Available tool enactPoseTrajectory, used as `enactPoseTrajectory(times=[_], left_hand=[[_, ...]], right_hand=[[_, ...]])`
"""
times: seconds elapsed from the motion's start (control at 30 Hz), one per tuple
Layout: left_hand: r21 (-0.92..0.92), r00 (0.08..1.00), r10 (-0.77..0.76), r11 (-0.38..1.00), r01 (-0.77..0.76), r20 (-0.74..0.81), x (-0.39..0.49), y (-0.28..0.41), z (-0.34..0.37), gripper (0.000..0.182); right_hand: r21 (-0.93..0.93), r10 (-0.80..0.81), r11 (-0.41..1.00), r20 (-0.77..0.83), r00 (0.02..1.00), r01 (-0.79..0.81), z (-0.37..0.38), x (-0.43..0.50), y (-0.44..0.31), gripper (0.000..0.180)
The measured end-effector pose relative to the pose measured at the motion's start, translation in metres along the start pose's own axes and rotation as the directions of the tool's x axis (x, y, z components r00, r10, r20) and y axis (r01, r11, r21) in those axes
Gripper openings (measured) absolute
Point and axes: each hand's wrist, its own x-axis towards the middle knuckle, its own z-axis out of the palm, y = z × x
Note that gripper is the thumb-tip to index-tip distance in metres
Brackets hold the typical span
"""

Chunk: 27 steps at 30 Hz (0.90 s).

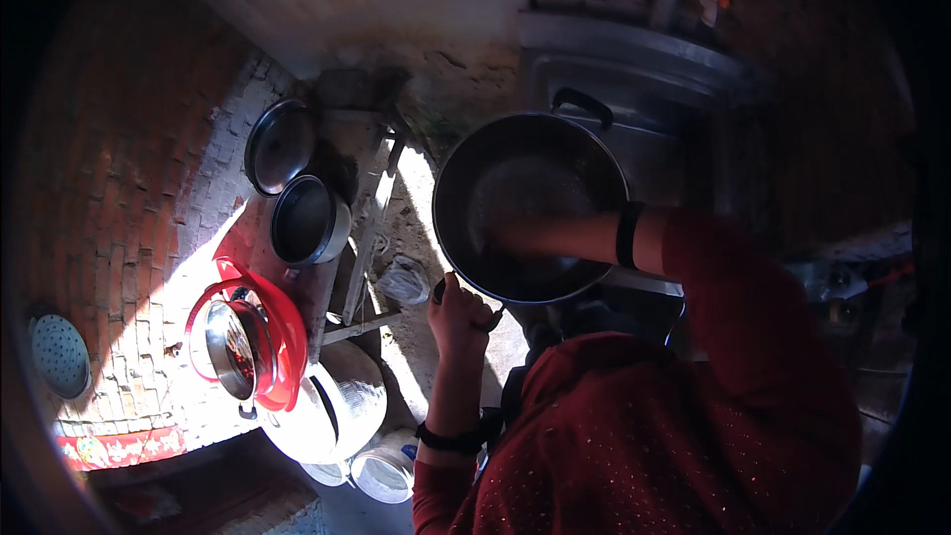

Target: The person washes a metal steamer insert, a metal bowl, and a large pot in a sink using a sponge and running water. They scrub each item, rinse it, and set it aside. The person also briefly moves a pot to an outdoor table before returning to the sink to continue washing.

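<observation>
A large dark pot (531,156) is tilted so that its inside faces me, over the edge of a metal sink (617,33). My left hand (462,318) is closed around one of its black side handles (493,319). The opposite handle (583,105) points away, over the sink. Inside the pot, my right hand (509,236) is against or close to the inner wall. Shadow and motion blur hide its fingers, and I cannot make out whether it holds anything.
To the left, a wooden bench (319,305) carries a smaller pot (304,219), a round metal lid (281,145) and a red plastic basin (290,342) with a steel pan (230,349) in it. White buckets (383,472) stand below. A perforated disc (59,357) hangs on the brick wall (134,186).
</observation>
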Motion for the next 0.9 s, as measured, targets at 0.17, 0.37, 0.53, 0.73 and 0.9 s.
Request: enactPoseTrajectory(times=[0.17,0.37,0.53,0.73,0.9], left_hand=[[-0.049,0.999,-0.006,0.999,0.008,0.036,0.001,-0.001,-0.001,0.025],[0.012,1.0,-0.008,1.0,0.008,0.018,-0.003,0.0,0.005,0.025],[0.072,1.0,0.009,0.997,-0.007,-0.018,-0.007,0.001,0.011,0.023],[0.032,0.999,0.041,0.999,-0.041,0.0,-0.008,0.0,0.017,0.028],[0.051,0.999,0.041,0.998,-0.042,0.007,-0.008,-0.002,0.02,0.029]], right_hand=[[0.062,0.108,0.992,-0.027,0.994,-0.106,-0.029,-0.019,0.037,0.048],[0.112,-0.169,0.958,-0.526,0.834,0.265,-0.037,-0.032,-0.009,0.048],[0.0,-0.404,0.873,-0.561,0.723,0.488,-0.028,0.004,-0.043,0.045],[-0.007,0.006,1.0,-0.715,0.699,-0.015,-0.095,0.017,0.002,0.032],[0.027,0.298,0.925,-0.666,0.683,-0.378,-0.128,-0.036,0.056,0.027]])
